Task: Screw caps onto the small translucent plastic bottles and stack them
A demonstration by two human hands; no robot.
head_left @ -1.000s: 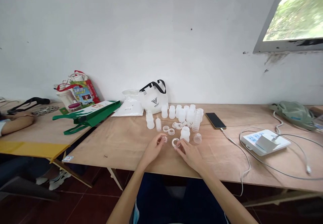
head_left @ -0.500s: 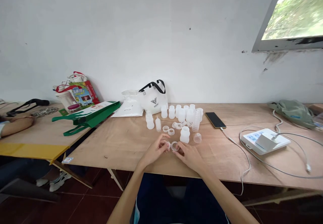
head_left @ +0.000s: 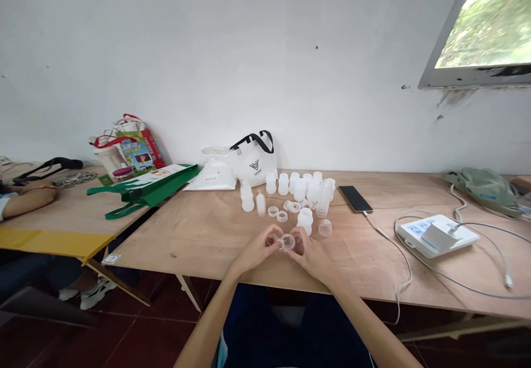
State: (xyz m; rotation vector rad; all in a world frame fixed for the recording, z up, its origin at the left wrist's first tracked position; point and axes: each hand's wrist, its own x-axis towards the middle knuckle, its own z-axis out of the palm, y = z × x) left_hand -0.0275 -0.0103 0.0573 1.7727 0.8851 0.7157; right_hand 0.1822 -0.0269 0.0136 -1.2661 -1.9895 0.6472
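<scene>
My right hand (head_left: 307,250) pinches a clear plastic ring (head_left: 289,241) by its right side, tilted so that its opening faces me. Close against the ring's left side, my left hand (head_left: 262,248) is closed on a small translucent piece (head_left: 280,244), mostly covered by the fingers. Whether the two parts touch, I cannot tell. Just beyond the hands stands a frosted, waisted bottle (head_left: 305,221). Two loose rings (head_left: 282,216) lie left of it, and a clear domed cap (head_left: 324,227) rests to its right.
Several frosted bottles (head_left: 299,189) and a stack of clear caps (head_left: 323,199) stand farther back. A phone (head_left: 355,198) and a white power strip (head_left: 437,236) with cables lie right. Behind are a white tote bag (head_left: 255,163) and a green bag (head_left: 155,193). Another person's arm (head_left: 31,201) rests far left.
Both hands have come up slightly off the tabletop and closer together. The ring, flatter before, is now tipped up beside the small piece. The view has shifted a little.
</scene>
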